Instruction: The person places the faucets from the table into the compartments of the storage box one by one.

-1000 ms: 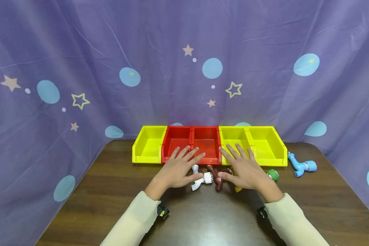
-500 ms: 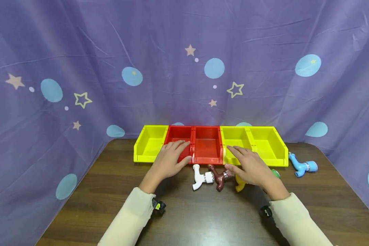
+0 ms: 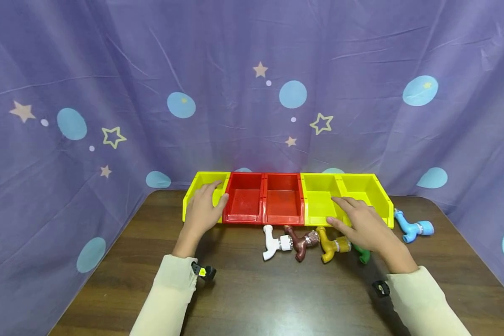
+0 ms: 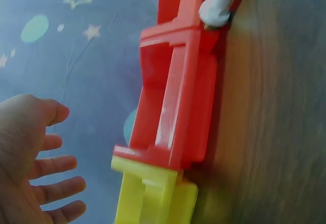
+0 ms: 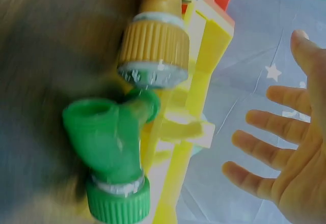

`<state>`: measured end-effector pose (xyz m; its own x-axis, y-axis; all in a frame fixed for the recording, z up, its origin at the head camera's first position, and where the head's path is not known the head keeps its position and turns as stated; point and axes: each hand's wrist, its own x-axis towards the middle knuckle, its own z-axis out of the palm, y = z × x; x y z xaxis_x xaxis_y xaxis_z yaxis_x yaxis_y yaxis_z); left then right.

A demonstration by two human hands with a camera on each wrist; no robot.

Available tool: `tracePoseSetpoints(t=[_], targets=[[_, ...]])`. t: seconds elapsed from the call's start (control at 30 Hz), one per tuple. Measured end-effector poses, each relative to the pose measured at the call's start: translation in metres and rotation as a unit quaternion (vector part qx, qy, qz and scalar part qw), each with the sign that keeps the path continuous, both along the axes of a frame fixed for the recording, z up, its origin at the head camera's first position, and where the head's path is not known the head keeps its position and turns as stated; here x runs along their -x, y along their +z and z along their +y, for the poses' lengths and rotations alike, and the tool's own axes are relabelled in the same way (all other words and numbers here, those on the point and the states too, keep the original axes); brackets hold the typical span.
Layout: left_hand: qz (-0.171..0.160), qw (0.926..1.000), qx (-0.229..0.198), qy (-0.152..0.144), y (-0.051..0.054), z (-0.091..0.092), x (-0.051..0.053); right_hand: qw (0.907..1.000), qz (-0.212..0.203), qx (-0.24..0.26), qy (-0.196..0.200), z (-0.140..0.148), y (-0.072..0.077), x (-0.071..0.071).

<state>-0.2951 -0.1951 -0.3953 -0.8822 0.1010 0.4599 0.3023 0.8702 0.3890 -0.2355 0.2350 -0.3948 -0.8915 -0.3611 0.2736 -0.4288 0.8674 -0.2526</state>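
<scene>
My left hand (image 3: 202,210) hovers before the leftmost yellow bin (image 3: 203,217), fingers spread and holding nothing. My right hand (image 3: 367,227) is above the green tap (image 5: 109,142), which it partly hides in the head view. Its fingers are apart and grip nothing. To the left of the green tap lie a mustard-yellow tap (image 3: 329,247), a brown tap (image 3: 301,243) and a white tap (image 3: 272,243), all on the table in front of the bins. A light-blue tap (image 3: 412,228) lies farther right, beyond the right hand.
A row of open bins stands at the back of the wooden table (image 3: 252,294): two red bins (image 3: 242,218) in the middle, with yellow bins (image 3: 317,221) on either side. A purple patterned curtain (image 3: 218,70) hangs directly behind.
Both hands have moved apart: the left hand leftward from the red bins to the leftmost yellow bin, the right hand rightward, uncovering the mustard-yellow tap. The taps and bins stay put.
</scene>
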Motion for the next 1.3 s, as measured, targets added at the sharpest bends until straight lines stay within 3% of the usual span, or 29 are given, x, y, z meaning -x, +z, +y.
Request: tracePoseSetpoints(t=[0.23, 0.6, 0.87, 1.3], targets=[[0.017, 0.9988, -0.033, 0.033, -0.006, -0.031, 0.013, 0.9999, 0.002, -0.005, -0.013, 0.016, 0.002, -0.004], [-0.044, 0.9897, -0.121, 0.062, -0.02, -0.06, 0.02, 0.9998, 0.014, 0.0, -0.015, 0.043, 0.001, -0.015], [-0.049, 0.9831, -0.16, 0.075, -0.025, -0.075, 0.018, 0.9992, 0.015, -0.014, -0.035, 0.065, 0.0, -0.022], [-0.078, 0.9707, -0.2, 0.107, -0.032, -0.09, 0.017, 0.9949, 0.056, -0.061, -0.058, 0.109, -0.012, -0.025]])
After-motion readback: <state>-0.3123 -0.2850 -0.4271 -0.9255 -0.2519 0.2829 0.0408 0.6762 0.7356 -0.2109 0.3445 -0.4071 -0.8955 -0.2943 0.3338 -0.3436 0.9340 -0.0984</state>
